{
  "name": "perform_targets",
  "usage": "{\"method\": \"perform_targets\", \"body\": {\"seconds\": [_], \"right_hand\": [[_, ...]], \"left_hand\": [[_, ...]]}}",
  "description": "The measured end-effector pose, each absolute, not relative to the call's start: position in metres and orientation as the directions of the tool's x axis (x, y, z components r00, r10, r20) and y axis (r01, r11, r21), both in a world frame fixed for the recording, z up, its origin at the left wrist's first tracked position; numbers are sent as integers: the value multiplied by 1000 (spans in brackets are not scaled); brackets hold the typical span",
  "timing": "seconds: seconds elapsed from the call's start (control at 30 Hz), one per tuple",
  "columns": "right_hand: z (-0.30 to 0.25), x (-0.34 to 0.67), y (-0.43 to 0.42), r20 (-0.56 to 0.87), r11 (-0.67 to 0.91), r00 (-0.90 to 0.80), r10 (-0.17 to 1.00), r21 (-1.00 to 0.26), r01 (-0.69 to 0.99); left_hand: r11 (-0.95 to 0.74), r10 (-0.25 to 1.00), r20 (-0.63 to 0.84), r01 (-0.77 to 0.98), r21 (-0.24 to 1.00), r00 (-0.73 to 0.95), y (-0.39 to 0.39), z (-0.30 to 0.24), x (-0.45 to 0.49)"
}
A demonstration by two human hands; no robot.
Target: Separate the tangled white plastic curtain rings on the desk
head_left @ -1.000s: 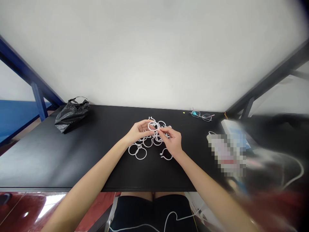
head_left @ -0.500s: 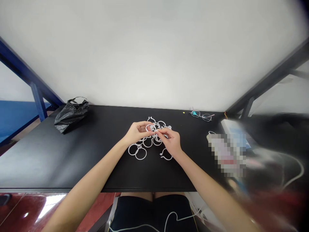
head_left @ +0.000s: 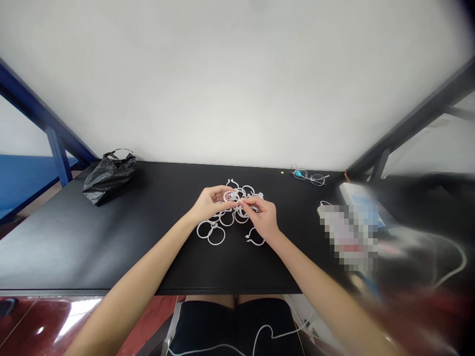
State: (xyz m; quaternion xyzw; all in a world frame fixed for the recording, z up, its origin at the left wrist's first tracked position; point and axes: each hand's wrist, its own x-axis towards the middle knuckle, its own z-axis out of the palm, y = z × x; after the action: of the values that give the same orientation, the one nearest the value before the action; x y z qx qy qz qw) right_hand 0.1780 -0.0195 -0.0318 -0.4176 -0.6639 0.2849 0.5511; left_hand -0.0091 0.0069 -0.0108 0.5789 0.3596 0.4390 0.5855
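Observation:
A white plastic ring (head_left: pixel 226 197) is held between my two hands, above a loose pile of similar rings. My left hand (head_left: pixel 212 203) pinches it from the left with thumb and fingers. From the right, my right hand (head_left: pixel 262 213) pinches the same ring at its end, fingertips almost touching those of the left. Below lie several white rings (head_left: pixel 226 225), overlapping, some with small clasps at their ends. Closest to me are a joined pair of rings (head_left: pixel 216 244) and, at right, a ring with its clasp undone (head_left: pixel 256 244). My fingers hide part of the pile.
On the black table (head_left: pixel 141 257), a crumpled black plastic bag (head_left: pixel 111 175) lies at left. Eyeglasses (head_left: pixel 309 178) rest near the wall at the back right. A white-and-blue box (head_left: pixel 358 198) and a blurred-out item (head_left: pixel 345 237) are at right. Blue metal braces (head_left: pixel 59 153) flank the table.
Both hands stay nearly in place, still pinching the ring. The held ring has tilted slightly; the pile looks the same.

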Motion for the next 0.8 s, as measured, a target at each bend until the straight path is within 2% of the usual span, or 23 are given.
{"method": "perform_targets", "body": {"seconds": [0.3, 0.53, 0.8], "right_hand": [[-30, 176, -19, 511, 502, -39, 859, -822, 269], [-29, 178, -18, 604, 567, -42, 796, -719, 401], [-31, 177, -17, 642, 614, -103, 759, -656, 439]], "left_hand": [[-96, 942, 118, -83, 992, 315, 11, -18, -9], [-165, 986, 168, -99, 981, 25, 20, -19, -10], [-179, 983, 179, -6, 984, 28, 26, -28, -16]]}}
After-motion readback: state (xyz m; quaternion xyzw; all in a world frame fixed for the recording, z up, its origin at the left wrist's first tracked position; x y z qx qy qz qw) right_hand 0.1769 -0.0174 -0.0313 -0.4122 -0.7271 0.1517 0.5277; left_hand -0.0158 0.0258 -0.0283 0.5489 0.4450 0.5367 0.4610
